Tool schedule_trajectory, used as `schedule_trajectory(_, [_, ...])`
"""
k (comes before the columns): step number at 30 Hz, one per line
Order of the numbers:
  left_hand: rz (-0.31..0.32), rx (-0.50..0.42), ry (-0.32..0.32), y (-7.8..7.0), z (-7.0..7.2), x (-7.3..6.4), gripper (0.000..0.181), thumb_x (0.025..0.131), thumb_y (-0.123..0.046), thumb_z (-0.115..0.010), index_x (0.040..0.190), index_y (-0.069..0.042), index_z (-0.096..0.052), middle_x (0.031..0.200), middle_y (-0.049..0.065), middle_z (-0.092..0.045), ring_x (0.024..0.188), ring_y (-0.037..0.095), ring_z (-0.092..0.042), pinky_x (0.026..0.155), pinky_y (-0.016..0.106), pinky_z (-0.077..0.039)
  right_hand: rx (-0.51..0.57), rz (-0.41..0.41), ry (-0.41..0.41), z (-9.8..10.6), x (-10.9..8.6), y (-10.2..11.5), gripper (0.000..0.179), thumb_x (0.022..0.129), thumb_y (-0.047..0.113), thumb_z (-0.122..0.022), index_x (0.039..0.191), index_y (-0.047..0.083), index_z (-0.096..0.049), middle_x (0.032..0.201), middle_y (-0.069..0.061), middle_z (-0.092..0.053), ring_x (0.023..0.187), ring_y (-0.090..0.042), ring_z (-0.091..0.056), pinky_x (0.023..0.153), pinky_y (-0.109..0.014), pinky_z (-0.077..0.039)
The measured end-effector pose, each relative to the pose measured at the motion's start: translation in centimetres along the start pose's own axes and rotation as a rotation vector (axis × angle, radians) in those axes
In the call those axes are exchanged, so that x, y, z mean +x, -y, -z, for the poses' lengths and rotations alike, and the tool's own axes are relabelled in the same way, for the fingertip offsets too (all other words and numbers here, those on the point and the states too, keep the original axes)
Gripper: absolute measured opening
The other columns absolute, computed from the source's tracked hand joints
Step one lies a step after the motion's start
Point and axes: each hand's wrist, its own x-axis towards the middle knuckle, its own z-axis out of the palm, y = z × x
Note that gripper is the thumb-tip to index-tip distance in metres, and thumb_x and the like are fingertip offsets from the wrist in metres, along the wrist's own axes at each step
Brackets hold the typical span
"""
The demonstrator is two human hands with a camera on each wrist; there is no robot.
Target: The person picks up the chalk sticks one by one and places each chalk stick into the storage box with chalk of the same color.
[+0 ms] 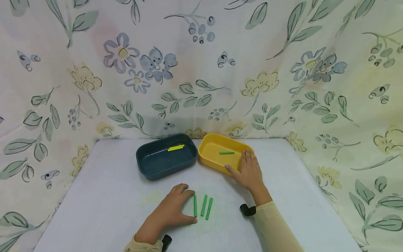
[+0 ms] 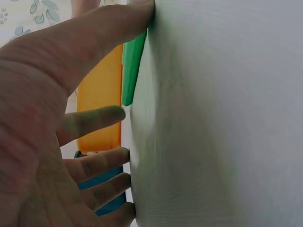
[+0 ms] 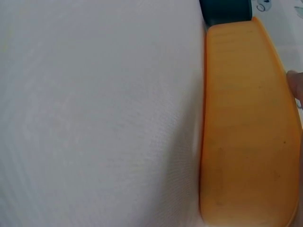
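The left hand's (image 1: 172,207) thumb and forefinger are spread apart, one near each end of the left stick (image 1: 195,206), which is green and lies lengthwise in the gap between them. The left wrist view shows the thumb tip covering the stick's near end, and the forefinger tip just beside the far end; whether either tip touches it, I cannot tell. The other three fingers are spread too, reaching down toward the table (image 1: 292,203).

Just right of that stick, outside the hand's span, lie the middle stick (image 1: 204,205) and the right stick (image 1: 209,209), both green, side by side with a narrow gap and slightly slanted.

Farther back, the right hand (image 1: 251,171) rests on the yellow tray (image 1: 212,165), its fingers straight and close together over the right end, its thumb held apart over the near rim. A fourth stick (image 1: 226,153), also green, lies flat inside, left of those fingers and apart from them.

Left of this, at its corner, stands the blue tray (image 1: 158,162), with yellow sticks (image 1: 176,148) lying together toward its back right. Behind everything hangs a flowered cloth (image 1: 189,70).
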Motion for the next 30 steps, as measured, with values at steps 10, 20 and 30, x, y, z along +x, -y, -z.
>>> schedule_trajectory(10, [-0.008, 0.033, -0.008, 0.02, -0.24, 0.3, 0.076, 0.074, -0.058, -0.092, 0.134, -0.017, -0.07, 0.154, 0.018, -0.05, 0.149, 0.042, -0.043, 0.117, 0.064, -0.043, 0.009, -0.001, -0.002, -0.13, 0.03, -0.24, 0.123, 0.094, 0.088, -0.04, 0.165, -0.01, -0.016, 0.176, -0.027, -0.012, 0.166, -0.043, -0.003, 0.134, -0.058, -0.011])
schedule_trajectory(20, [-0.005, 0.035, -0.011, -0.1, -0.13, 0.33, 0.075, 0.073, -0.057, -0.093, 0.129, -0.014, -0.07, 0.152, 0.018, -0.053, 0.147, 0.041, -0.045, 0.118, 0.063, -0.042, 0.01, -0.005, -0.003, -0.25, -0.02, -0.19, 0.124, 0.094, 0.088, -0.04, 0.165, -0.01, -0.016, 0.176, -0.026, -0.011, 0.166, -0.042, -0.002, 0.134, -0.058, -0.01])
schedule_trajectory(30, [-0.038, 0.044, -0.048, 0.03, -0.08, 0.43, 0.076, 0.074, -0.054, -0.094, 0.132, -0.011, -0.068, 0.146, 0.014, -0.058, 0.143, 0.038, -0.05, 0.117, 0.06, -0.044, 0.004, -0.001, -0.009, -0.06, -0.05, -0.07, 0.124, 0.094, 0.088, -0.04, 0.164, -0.012, -0.018, 0.175, -0.028, -0.013, 0.166, -0.043, -0.004, 0.134, -0.059, -0.011])
